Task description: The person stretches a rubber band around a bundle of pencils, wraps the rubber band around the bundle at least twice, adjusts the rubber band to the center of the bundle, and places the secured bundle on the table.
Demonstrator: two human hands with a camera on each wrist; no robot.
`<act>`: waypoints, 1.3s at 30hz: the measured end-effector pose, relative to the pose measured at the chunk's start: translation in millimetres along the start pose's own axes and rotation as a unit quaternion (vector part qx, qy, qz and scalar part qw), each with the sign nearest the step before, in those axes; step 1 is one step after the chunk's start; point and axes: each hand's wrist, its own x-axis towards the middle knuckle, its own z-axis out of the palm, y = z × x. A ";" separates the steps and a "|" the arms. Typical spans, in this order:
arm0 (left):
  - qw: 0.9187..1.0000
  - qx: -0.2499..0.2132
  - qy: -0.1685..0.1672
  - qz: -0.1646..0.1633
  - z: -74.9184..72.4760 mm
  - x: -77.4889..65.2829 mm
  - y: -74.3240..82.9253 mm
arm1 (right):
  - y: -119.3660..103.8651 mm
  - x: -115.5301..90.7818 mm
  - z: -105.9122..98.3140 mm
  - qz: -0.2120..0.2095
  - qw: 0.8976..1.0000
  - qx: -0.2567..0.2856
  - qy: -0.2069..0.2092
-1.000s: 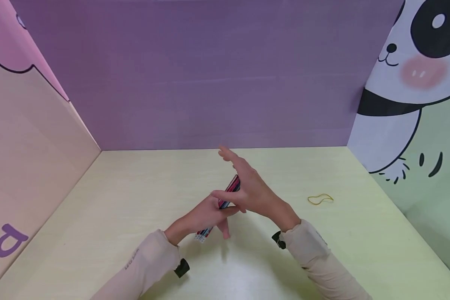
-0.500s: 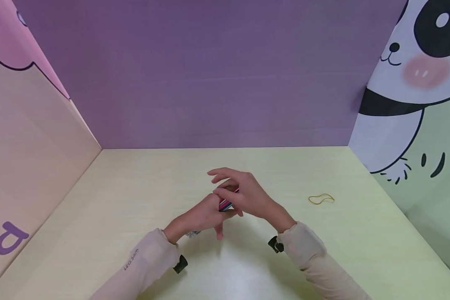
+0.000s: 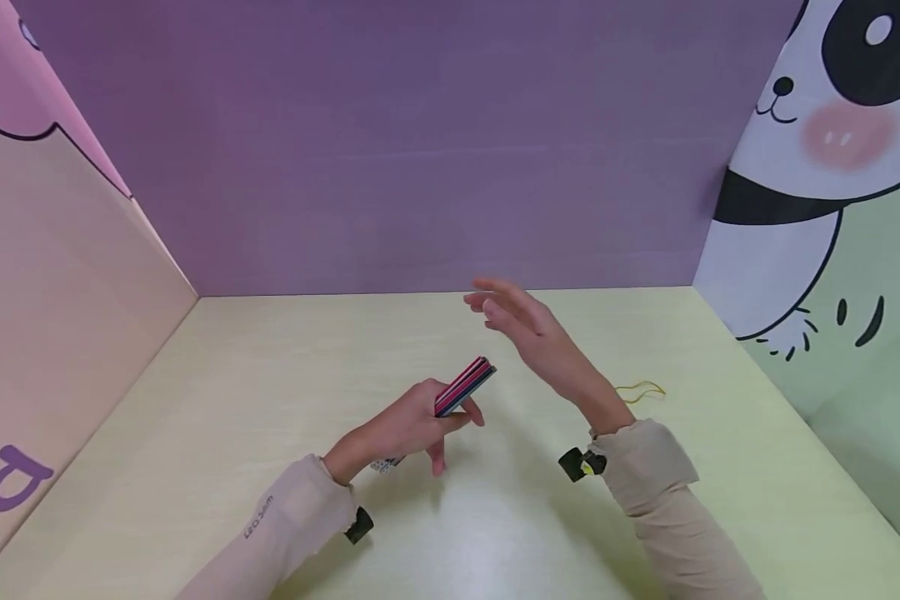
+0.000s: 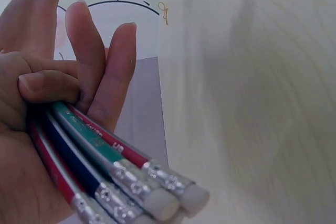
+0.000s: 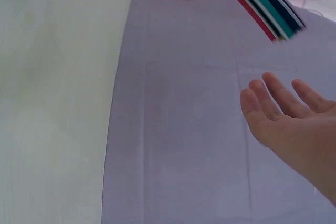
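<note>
A bundle of pencils (image 3: pixel 465 387) in red, green and dark blue is gripped in my left hand (image 3: pixel 414 417), raised above the table. In the left wrist view the pencils' (image 4: pixel 94 145) white erasers and silver ferrules point toward the camera, with fingers curled round the shafts. The other ends of the pencils (image 5: pixel 262 6) stick out past the hand in the right wrist view. My right hand (image 3: pixel 543 346) is up and to the right, apart from the bundle, its fingers loosely extended and holding nothing. Behind the right wrist, a yellow rubber band (image 3: pixel 648 388) lies on the table.
The pale wooden table (image 3: pixel 285 358) is bounded by a purple back wall (image 3: pixel 450 150), a pinkish left panel (image 3: pixel 60 275) and a green right panel with a panda drawing (image 3: pixel 832 167). Both wrists carry small black camera mounts.
My right hand was touching the pencils and left hand, and has moved away up and to the right. My left hand still holds the bundle, its upper end now uncovered.
</note>
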 end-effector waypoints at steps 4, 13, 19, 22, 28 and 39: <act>1.000 0.008 -0.002 0.018 3.0 0.1 -0.7 | 4.1 0.4 19.2 0.015 0.995 -0.091 -0.041; 0.996 0.076 0.016 0.032 2.1 -4.1 -1.4 | 2.5 -7.3 48.8 0.075 0.928 -0.363 -0.040; 0.995 0.095 0.022 0.028 -0.8 -4.9 0.4 | 4.2 -5.9 45.5 0.031 0.911 -0.409 -0.031; 0.996 0.085 0.021 0.015 0.7 -5.1 2.5 | 6.3 -4.9 41.5 0.003 0.919 -0.392 -0.046; 0.998 0.066 0.021 -0.002 5.4 -1.0 2.6 | 6.1 -4.2 32.5 0.004 0.925 -0.374 -0.066; 0.999 0.029 -0.016 0.002 4.3 1.5 -6.5 | 8.2 -6.0 27.4 0.016 0.931 -0.358 -0.070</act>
